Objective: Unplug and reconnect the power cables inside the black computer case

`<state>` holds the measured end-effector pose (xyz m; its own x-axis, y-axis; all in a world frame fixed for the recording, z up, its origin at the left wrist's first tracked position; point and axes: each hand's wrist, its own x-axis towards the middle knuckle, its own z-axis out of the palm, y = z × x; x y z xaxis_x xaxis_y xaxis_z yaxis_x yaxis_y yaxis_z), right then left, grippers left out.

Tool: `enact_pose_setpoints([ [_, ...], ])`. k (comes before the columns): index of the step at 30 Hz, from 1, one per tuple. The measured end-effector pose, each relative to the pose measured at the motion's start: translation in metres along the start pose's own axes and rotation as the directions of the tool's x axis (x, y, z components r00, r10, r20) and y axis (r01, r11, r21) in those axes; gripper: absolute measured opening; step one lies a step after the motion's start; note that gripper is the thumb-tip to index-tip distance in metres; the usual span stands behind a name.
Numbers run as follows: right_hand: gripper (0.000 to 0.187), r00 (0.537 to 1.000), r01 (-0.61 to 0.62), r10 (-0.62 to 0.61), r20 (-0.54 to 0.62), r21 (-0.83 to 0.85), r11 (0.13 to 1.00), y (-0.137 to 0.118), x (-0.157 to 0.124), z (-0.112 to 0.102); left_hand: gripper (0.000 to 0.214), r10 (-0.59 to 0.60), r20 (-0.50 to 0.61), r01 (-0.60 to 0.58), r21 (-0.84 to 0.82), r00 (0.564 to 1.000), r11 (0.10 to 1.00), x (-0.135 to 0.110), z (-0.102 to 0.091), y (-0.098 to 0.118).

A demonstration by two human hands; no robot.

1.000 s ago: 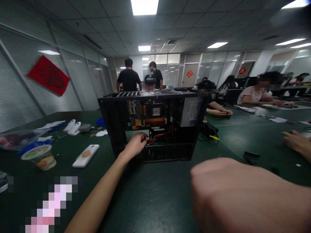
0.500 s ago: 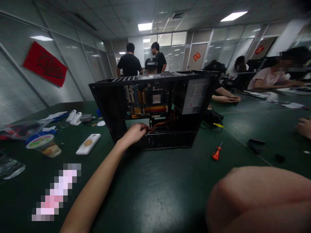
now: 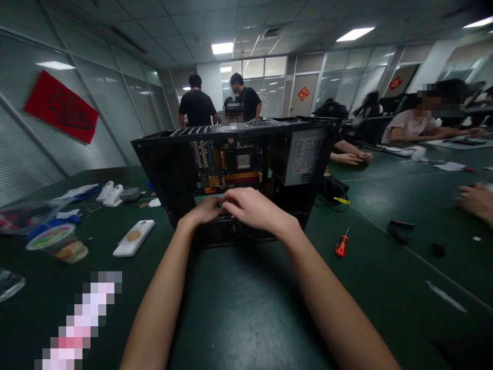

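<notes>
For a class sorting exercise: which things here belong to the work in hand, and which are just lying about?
In the work: case, motherboard, power supply; probably the screwdriver, lying nearby.

Seemingly just lying about: cup, white item, plastic bag.

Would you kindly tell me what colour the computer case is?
The computer case is black, as the head view shows.

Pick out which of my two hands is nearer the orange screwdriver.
Your right hand, at the open-sided computer case. It is on the side toward the orange screwdriver; your left hand is farther off, toward the white object.
</notes>
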<state>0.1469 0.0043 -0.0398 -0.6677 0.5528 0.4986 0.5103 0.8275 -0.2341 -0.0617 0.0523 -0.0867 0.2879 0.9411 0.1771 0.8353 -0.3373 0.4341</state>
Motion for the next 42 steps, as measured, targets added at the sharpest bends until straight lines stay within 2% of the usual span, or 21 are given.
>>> enact_pose_setpoints([
  [2,0.03,0.978,-0.186,0.192,0.077,-0.075,0.98,0.029,0.01,0.024,0.023,0.094,-0.003,-0.094,-0.033,0.996,0.995,0.002,0.0,-0.004],
  [4,0.035,0.936,-0.293,0.302,0.181,-0.075,0.953,0.048,0.013,0.045,0.022,0.123,-0.067,-0.126,-0.037,0.99,0.991,0.004,0.001,-0.008],
  [6,0.031,0.915,-0.325,0.32,0.245,-0.022,0.946,0.056,0.013,0.054,0.021,0.118,-0.101,-0.121,-0.031,0.988,0.992,0.004,0.0,-0.009],
  [8,0.026,0.932,-0.31,0.288,0.22,0.073,0.948,0.056,0.014,0.055,0.022,0.107,-0.111,-0.111,-0.028,0.988,0.993,0.003,-0.002,-0.008],
  [10,0.027,0.951,-0.304,0.287,0.111,0.204,0.93,0.053,0.015,0.048,0.028,0.108,-0.107,-0.113,-0.043,0.988,0.993,0.0,-0.005,-0.004],
  [12,0.031,0.946,-0.281,0.321,-0.038,0.392,0.876,0.048,0.018,0.037,0.039,0.135,-0.115,-0.145,-0.09,0.984,0.985,-0.005,-0.011,0.002],
  [15,0.036,0.891,-0.187,0.404,-0.208,0.643,0.743,0.039,0.018,0.011,0.049,0.253,-0.151,-0.282,-0.22,0.956,0.934,-0.014,-0.023,0.018],
  [17,0.04,0.865,-0.155,0.44,-0.243,0.704,0.693,0.031,0.013,-0.011,0.063,0.32,-0.2,-0.368,-0.286,0.926,0.885,-0.023,-0.032,0.033],
  [19,0.041,0.865,-0.157,0.437,-0.245,0.696,0.7,0.023,0.006,-0.033,0.076,0.326,-0.262,-0.395,-0.283,0.909,0.874,-0.032,-0.04,0.051],
  [22,0.039,0.883,-0.166,0.407,-0.235,0.654,0.738,0.013,-0.006,-0.056,0.061,0.352,-0.323,-0.429,-0.212,0.878,0.878,-0.047,-0.049,0.078],
  [24,0.038,0.918,-0.173,0.355,-0.176,0.628,0.759,0.008,-0.013,-0.065,0.052,0.379,-0.358,-0.463,-0.185,0.853,0.867,-0.055,-0.053,0.092],
  [26,0.038,0.957,-0.187,0.282,-0.064,0.608,0.772,0.003,-0.017,-0.07,0.05,0.391,-0.376,-0.484,-0.196,0.84,0.853,-0.061,-0.055,0.1],
  [28,0.039,0.972,-0.203,0.232,0.03,0.605,0.77,-0.002,-0.02,-0.073,0.051,0.387,-0.386,-0.497,-0.242,0.837,0.833,-0.064,-0.055,0.105],
  [30,0.04,0.973,-0.212,0.223,0.06,0.616,0.759,-0.007,-0.022,-0.075,0.054,0.381,-0.4,-0.512,-0.3,0.834,0.805,-0.066,-0.056,0.107],
  [34,0.038,0.967,-0.205,0.256,0.004,0.615,0.761,-0.014,-0.024,-0.078,0.066,0.38,-0.394,-0.522,-0.369,0.837,0.769,-0.069,-0.057,0.109],
  [37,0.037,0.961,-0.203,0.276,-0.035,0.588,0.783,-0.017,-0.025,-0.077,0.064,0.389,-0.373,-0.522,-0.389,0.842,0.759,-0.069,-0.058,0.109],
  [42,0.037,0.959,-0.195,0.279,-0.051,0.596,0.779,-0.02,-0.026,-0.075,0.075,0.393,-0.319,-0.496,-0.383,0.863,0.779,-0.071,-0.058,0.109],
])
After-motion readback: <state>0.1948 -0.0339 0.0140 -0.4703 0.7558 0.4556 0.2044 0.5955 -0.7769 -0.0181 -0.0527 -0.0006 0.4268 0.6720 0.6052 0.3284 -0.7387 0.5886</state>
